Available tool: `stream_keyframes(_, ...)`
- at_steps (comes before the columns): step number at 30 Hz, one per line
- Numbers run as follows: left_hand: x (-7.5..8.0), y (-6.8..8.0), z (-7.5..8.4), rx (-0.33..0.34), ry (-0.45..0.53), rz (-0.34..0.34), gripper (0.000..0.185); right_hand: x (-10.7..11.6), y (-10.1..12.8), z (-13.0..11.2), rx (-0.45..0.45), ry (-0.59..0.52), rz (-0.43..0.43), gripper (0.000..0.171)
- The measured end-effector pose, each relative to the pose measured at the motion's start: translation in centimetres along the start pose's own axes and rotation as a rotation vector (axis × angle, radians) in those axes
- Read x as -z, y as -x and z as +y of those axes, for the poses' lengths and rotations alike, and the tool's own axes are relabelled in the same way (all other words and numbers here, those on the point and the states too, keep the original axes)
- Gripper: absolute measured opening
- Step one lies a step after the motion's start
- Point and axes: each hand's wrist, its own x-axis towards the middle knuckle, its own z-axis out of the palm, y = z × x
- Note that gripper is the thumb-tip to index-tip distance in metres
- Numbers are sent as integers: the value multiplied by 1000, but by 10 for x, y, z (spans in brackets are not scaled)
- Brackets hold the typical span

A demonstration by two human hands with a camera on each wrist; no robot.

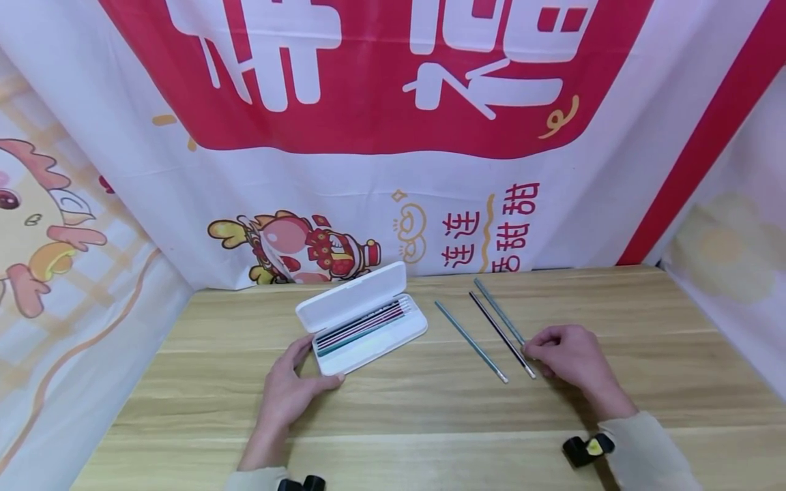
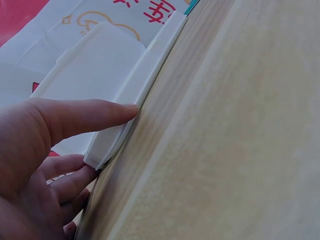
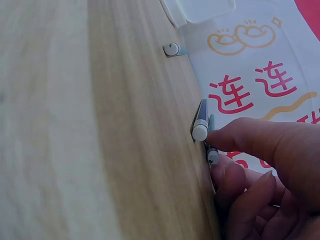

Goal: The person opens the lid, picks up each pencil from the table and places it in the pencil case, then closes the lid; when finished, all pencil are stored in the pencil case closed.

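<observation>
An open white pencil case (image 1: 362,317) lies on the wooden table (image 1: 430,416), several pencils packed in its tray and the lid (image 2: 107,65) folded back. My left hand (image 1: 321,363) holds its near left corner, thumb (image 2: 100,112) along the front wall and fingers at the end. Three loose pencils lie to the right: a teal one (image 1: 471,341), a dark one (image 1: 500,334) and another teal one (image 1: 499,310). My right hand (image 1: 534,351) is curled at their near ends. Its fingertips pinch the end of the rightmost teal pencil (image 3: 212,156), next to the dark pencil's cap (image 3: 200,131).
A printed red and white banner (image 1: 393,170) hangs behind the table and drapes down both sides. Bare wood stretches along the front of the table and at the far right. Black wrist mounts (image 1: 588,449) show on both forearms.
</observation>
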Motion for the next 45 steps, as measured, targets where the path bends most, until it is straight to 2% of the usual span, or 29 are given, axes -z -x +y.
stream_keyframes(7,-1,-1,0,17,-1,-5,103,1,-2,5,14,-21,-13,30)
stream_keyframes(18,-1,-1,0,28,5,-8,105,9,-8,18,0,-276,-104,39)
stream_keyframes(22,0,-1,0,30,2,-9,105,10,-10,21,-14,-322,-116,41)
stream_keyframes(33,-1,-2,-1,-2,-9,2,104,11,-12,25,1,-337,-135,42)
stream_keyframes(38,-1,-1,-1,0,-5,3,104,12,-12,26,7,-322,-142,42)
stream_keyframes(45,-1,-1,-1,0,-1,5,104,14,-11,25,11,-355,-156,42)
